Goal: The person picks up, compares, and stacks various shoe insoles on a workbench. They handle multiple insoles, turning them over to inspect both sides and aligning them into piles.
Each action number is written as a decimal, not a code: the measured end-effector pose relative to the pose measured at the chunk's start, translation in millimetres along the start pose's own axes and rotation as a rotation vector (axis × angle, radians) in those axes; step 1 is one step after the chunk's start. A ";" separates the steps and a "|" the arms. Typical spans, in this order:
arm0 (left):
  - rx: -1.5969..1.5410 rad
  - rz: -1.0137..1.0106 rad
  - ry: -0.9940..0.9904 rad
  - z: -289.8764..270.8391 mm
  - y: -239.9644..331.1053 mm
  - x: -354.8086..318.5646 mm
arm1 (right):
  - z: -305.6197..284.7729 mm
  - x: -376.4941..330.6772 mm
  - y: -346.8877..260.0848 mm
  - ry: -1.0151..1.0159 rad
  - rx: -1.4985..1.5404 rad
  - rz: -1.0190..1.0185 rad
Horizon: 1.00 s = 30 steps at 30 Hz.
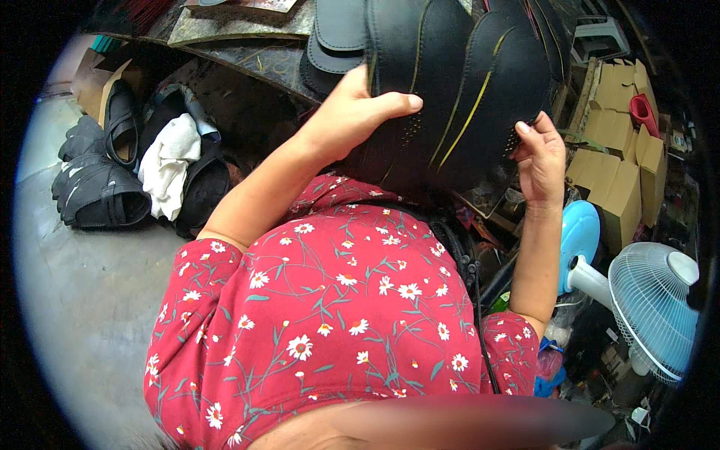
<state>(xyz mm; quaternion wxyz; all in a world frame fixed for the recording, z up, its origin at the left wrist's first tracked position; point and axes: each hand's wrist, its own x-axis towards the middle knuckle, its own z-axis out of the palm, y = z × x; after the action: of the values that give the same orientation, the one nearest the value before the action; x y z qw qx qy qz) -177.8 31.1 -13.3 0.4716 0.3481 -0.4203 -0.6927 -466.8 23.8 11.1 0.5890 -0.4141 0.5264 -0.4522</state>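
Fingers of the left hand (356,112) are clamped on stitched black leather (444,64), held at the edge of the bench (274,57); whether it is pinched by the right hand (541,156) cannot be seen.

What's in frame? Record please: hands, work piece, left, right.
Left hand: grips the left part of the black panel, thumb on top
Right hand: fingertips at the panel's right edge; firmness of grip unclear
Work piece: black panel, curved seams, bright yellow line
Left: white cloth beside black strapped items
Right: cardboard boxes, blue-and-white fan
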 end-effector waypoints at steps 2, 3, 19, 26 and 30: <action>0.036 0.066 0.039 -5.1 8.4 -9.2 | -2.3 0.5 -1.6 -0.002 -0.056 0.006; 0.039 0.105 0.087 -9.3 12.5 -10.7 | -2.9 1.3 -1.5 -0.003 -0.099 0.028; -0.170 0.061 0.110 -20.4 21.0 -11.1 | 21.3 0.9 -12.5 0.184 -1.158 -0.252; -0.200 -0.038 -0.057 -0.8 10.0 -0.5 | 46.8 -13.2 -14.0 -0.341 -0.291 0.023; -0.504 -0.172 -0.040 -6.5 10.5 6.9 | 40.2 -12.4 -16.0 -0.171 -0.063 0.056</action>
<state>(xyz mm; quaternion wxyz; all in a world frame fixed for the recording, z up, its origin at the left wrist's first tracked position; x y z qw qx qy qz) -170.5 20.8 -7.0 0.4742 0.2403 -0.2126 -0.8199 -428.9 32.3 33.6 0.6308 -0.4550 0.4993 -0.3817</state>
